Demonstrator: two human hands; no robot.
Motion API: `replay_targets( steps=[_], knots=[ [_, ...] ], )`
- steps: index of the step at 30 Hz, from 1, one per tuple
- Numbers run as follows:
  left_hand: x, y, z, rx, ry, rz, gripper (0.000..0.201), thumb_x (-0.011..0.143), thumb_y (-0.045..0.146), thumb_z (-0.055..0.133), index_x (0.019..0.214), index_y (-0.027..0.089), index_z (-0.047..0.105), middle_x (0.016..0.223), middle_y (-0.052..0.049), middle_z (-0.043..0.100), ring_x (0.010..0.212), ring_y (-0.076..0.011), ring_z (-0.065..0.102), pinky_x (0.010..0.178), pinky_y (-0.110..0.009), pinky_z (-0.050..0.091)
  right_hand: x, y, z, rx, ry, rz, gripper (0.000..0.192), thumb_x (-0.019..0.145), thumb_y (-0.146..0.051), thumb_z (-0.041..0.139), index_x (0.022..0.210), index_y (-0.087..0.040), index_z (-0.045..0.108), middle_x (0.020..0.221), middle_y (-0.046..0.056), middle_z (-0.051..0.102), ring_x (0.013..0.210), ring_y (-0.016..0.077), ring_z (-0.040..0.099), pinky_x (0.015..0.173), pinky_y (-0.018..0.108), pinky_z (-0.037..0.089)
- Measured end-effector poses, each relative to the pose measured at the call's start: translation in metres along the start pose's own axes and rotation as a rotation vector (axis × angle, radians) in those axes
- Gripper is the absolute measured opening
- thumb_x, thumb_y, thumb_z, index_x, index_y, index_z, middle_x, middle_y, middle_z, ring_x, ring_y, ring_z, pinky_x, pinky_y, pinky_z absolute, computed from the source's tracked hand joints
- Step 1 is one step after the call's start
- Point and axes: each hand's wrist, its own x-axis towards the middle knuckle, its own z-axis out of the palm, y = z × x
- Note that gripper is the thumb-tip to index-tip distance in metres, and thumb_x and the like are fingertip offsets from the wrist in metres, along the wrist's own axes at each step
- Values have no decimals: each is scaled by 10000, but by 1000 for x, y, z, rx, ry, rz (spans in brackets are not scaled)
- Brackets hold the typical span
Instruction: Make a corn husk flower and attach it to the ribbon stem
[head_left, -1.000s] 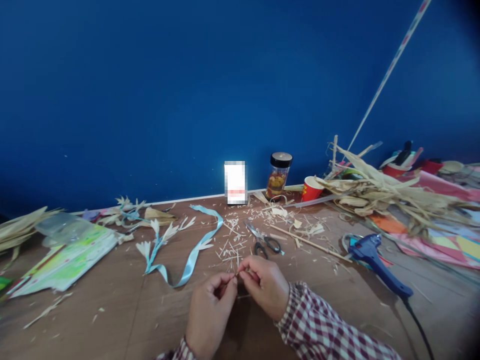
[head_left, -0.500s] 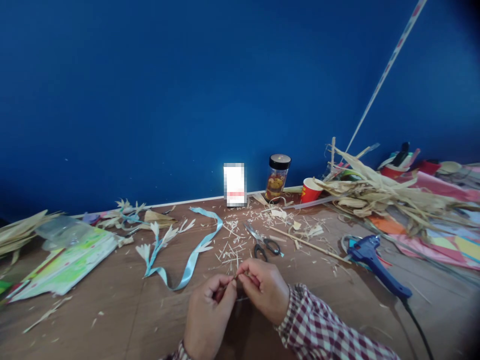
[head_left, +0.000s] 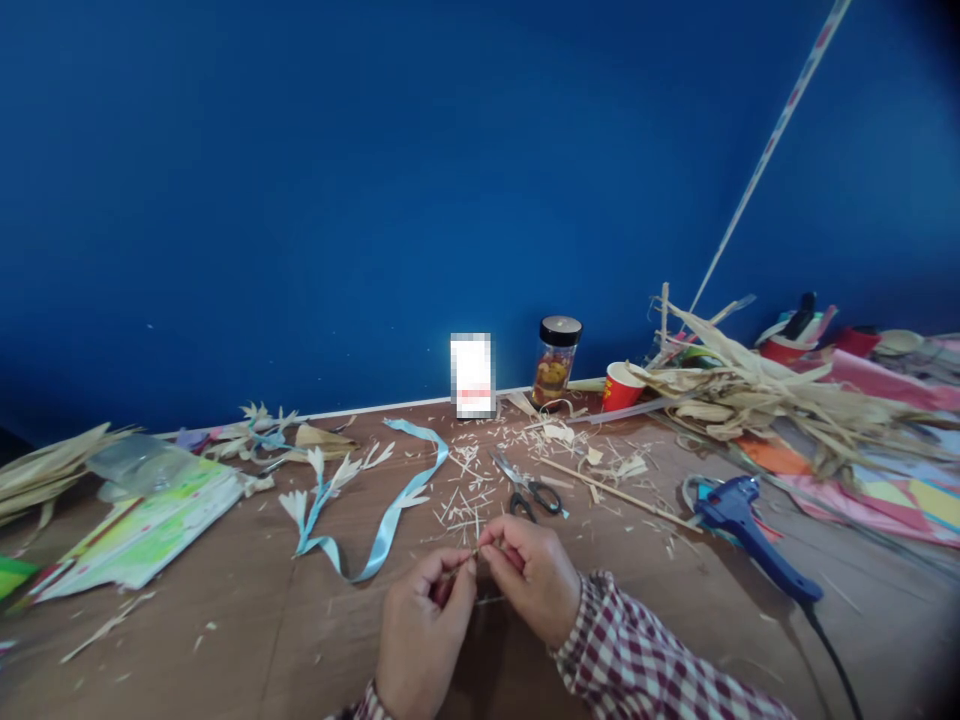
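Observation:
My left hand (head_left: 429,618) and my right hand (head_left: 531,578) meet fingertip to fingertip low in the middle of the view. Both are closed in a pinch on something small and thin that I cannot make out, mostly hidden by the fingers. Just beyond the right hand lie scissors (head_left: 537,494) with black handles, blades pointing away. Pale cut scraps (head_left: 459,505) are scattered in front of the hands. To the left, a light blue ribbon (head_left: 384,535) curls from a ribbon-wrapped stem bearing pale husk flowers (head_left: 319,490).
A blue glue gun (head_left: 757,535) lies to the right with its cord. Near the blue wall stand a black-lidded jar (head_left: 555,370), a red paper cup (head_left: 621,388) and a blurred white item (head_left: 472,375). Dry corn husks (head_left: 742,395) pile up at right. A thin stick (head_left: 622,493) and painted sheet (head_left: 150,525) lie about.
The view has shifted slightly, so things sit a little lower and some further right. Both hands keep their pinch, fingertips still together.

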Motion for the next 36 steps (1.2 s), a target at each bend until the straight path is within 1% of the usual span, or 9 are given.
replay_targets(
  steps=[3,8,13,18,22,27,29,32,36],
  knots=[
    [1,-2,1,-44,-20,-8,251,743,335,525,855,164,670,550,-1,619,590,-171,574,542,-233,448,0,2,1,-6,3,3,89,791,-188,466,772,-191,552,501,-68,327,452,90,328,435,196,255],
    [1,0,0,-59,-10,0,252,741,320,531,867,160,680,564,-1,632,599,-166,579,556,-230,454,0,3,1,-20,-16,4,89,777,-180,469,780,-192,557,495,-71,325,438,87,325,426,197,243],
    [1,2,-1,-19,-26,8,242,747,320,523,839,159,679,573,3,632,587,-154,566,539,-215,430,0,1,0,-42,-14,-33,72,731,-177,521,769,-184,581,475,-81,288,422,82,311,432,202,237],
    [0,2,-1,63,-29,23,253,768,341,493,770,154,663,556,1,596,562,-144,529,526,-214,397,1,3,0,-39,-14,-29,86,749,-176,508,729,-181,592,501,-65,349,446,83,334,445,200,254],
    [0,3,-2,89,-18,37,266,777,353,484,808,150,652,572,7,584,521,-126,488,501,-212,372,1,5,0,-27,12,-44,88,762,-181,506,739,-182,591,518,-58,381,466,85,341,461,197,270],
    [2,2,-2,57,-14,33,283,773,362,486,866,148,646,587,5,599,530,-134,493,507,-222,377,4,7,0,-11,30,-38,70,758,-170,515,734,-180,580,503,-69,339,460,85,327,462,199,264],
    [2,0,0,64,-8,37,290,768,370,488,872,147,641,575,6,590,515,-133,480,496,-223,371,4,7,0,-5,33,-48,64,755,-160,517,745,-180,577,531,-59,376,492,91,366,480,200,284],
    [2,-2,2,28,14,42,289,758,378,498,863,148,638,608,-4,603,521,-130,479,499,-221,373,4,6,-2,10,41,-88,72,755,-140,514,766,-177,574,644,-21,478,571,102,437,523,202,324],
    [2,1,2,-53,28,11,291,724,399,538,804,145,653,540,15,567,486,-120,454,480,-211,356,3,3,-2,18,33,-136,77,760,-137,507,771,-178,571,682,-9,499,580,103,450,528,203,338]
  ],
)
